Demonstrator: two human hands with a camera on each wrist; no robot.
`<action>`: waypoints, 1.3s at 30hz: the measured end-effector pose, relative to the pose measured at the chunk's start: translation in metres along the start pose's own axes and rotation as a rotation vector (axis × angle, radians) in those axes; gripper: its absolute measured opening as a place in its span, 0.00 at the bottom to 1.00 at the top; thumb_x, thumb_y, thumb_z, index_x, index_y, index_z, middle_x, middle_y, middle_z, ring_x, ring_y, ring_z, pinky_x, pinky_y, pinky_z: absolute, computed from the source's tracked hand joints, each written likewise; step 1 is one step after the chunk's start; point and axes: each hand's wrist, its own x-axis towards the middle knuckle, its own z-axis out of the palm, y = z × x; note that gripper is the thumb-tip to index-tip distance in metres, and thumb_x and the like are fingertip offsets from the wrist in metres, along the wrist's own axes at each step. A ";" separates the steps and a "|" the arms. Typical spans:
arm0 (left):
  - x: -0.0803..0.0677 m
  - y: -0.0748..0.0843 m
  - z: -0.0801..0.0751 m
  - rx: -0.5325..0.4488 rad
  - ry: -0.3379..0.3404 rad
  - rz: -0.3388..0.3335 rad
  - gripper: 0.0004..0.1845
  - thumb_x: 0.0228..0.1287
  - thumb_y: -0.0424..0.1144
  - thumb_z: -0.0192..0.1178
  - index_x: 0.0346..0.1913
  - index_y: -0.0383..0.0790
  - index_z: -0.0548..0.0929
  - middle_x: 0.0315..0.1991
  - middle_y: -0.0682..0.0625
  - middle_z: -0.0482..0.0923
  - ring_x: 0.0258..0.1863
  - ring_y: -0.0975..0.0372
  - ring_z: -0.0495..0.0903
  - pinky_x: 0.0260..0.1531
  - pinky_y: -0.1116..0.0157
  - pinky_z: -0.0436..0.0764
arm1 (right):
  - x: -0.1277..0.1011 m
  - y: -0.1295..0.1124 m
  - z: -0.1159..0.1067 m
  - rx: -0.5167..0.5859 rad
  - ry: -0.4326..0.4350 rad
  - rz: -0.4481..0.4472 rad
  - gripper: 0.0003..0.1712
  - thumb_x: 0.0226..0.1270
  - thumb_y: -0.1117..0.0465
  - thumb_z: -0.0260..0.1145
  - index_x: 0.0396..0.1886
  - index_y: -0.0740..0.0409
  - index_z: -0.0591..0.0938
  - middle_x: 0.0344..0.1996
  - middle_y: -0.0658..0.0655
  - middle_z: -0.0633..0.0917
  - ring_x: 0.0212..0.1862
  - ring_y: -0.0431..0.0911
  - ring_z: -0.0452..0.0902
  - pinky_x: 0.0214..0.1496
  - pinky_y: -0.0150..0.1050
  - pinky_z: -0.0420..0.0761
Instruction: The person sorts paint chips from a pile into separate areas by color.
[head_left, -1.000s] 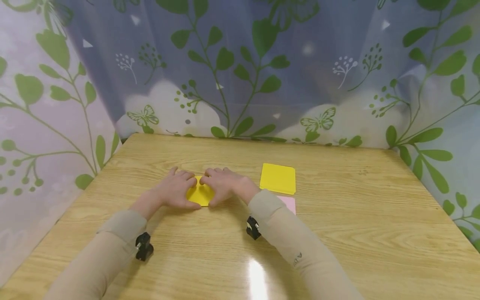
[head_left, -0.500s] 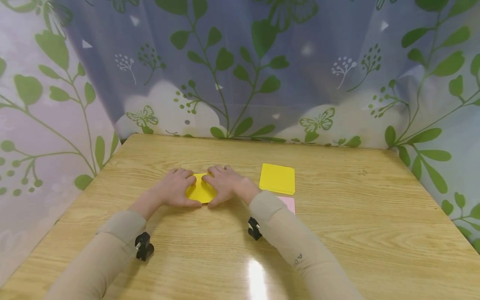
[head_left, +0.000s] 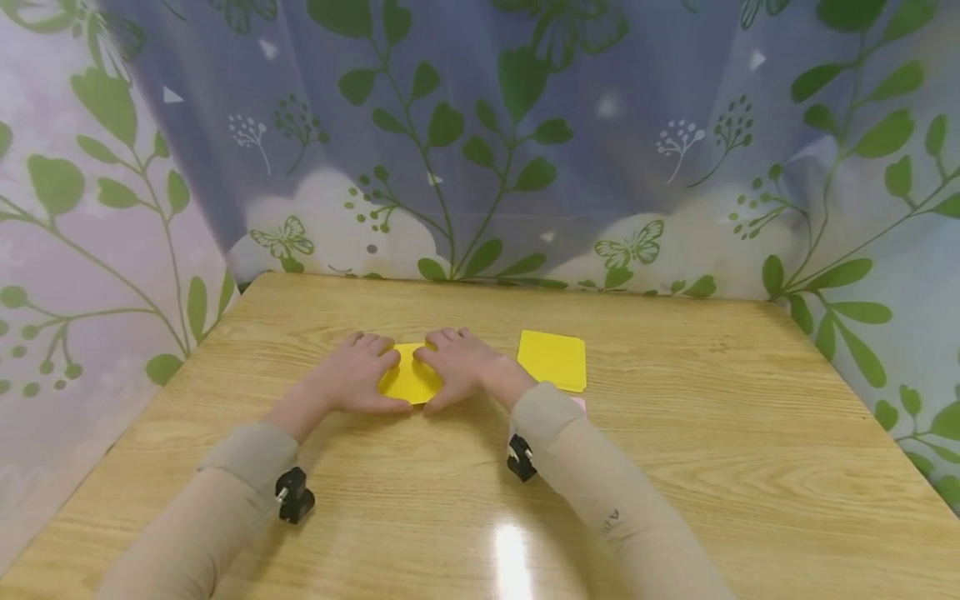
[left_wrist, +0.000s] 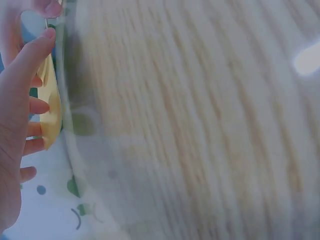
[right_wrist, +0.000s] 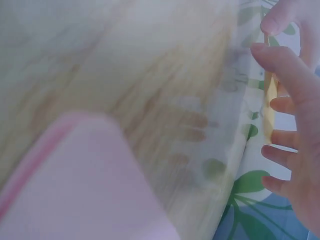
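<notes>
We see both hands, left hand [head_left: 360,375] and right hand [head_left: 459,367], fingers flat on yellow paper [head_left: 408,383] mid-frame on the surface [head_left: 675,467]; light, floppy, best pinched by edges.

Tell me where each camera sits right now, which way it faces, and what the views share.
Head: on the person's head, facing forward and down at the table; shows both sleeves, left hand, right hand pressing the yellow paper.
Left wrist: looks along the tabletop; shows left-hand fingers.
Right wrist: looks across the pink pad; shows right-hand fingers.
All three share the yellow paper.
</notes>
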 end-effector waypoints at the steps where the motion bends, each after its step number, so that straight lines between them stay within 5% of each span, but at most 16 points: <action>1: 0.001 0.000 0.000 -0.002 0.013 -0.002 0.42 0.48 0.75 0.50 0.47 0.37 0.75 0.54 0.39 0.71 0.55 0.46 0.68 0.58 0.43 0.60 | -0.002 0.002 0.000 0.012 0.008 0.001 0.49 0.49 0.30 0.62 0.67 0.50 0.64 0.65 0.59 0.62 0.66 0.53 0.55 0.65 0.52 0.57; 9: 0.009 0.003 -0.004 -0.025 0.058 0.016 0.46 0.42 0.73 0.58 0.52 0.36 0.70 0.54 0.40 0.69 0.56 0.46 0.66 0.59 0.39 0.54 | -0.027 0.023 -0.005 0.071 0.076 -0.002 0.46 0.51 0.34 0.64 0.66 0.51 0.64 0.67 0.60 0.59 0.67 0.55 0.54 0.65 0.53 0.57; 21: 0.035 0.032 -0.014 0.001 0.120 0.114 0.44 0.43 0.73 0.56 0.52 0.38 0.71 0.55 0.39 0.68 0.57 0.46 0.67 0.59 0.38 0.53 | -0.080 0.044 -0.003 0.042 0.145 0.045 0.51 0.47 0.29 0.64 0.66 0.52 0.63 0.67 0.63 0.59 0.67 0.58 0.53 0.63 0.57 0.57; 28: 0.053 0.054 -0.018 0.007 0.088 0.137 0.44 0.45 0.73 0.55 0.55 0.39 0.71 0.59 0.39 0.67 0.59 0.46 0.65 0.61 0.40 0.51 | -0.106 0.057 0.006 -0.033 0.185 0.067 0.49 0.46 0.29 0.64 0.63 0.52 0.67 0.63 0.63 0.65 0.64 0.58 0.58 0.63 0.57 0.57; 39: 0.093 0.087 -0.023 -0.033 -0.024 0.138 0.43 0.47 0.71 0.57 0.59 0.43 0.69 0.63 0.41 0.62 0.62 0.47 0.61 0.62 0.41 0.48 | -0.141 0.084 0.020 0.001 0.167 0.149 0.46 0.47 0.33 0.66 0.63 0.50 0.68 0.63 0.63 0.64 0.63 0.60 0.58 0.62 0.59 0.56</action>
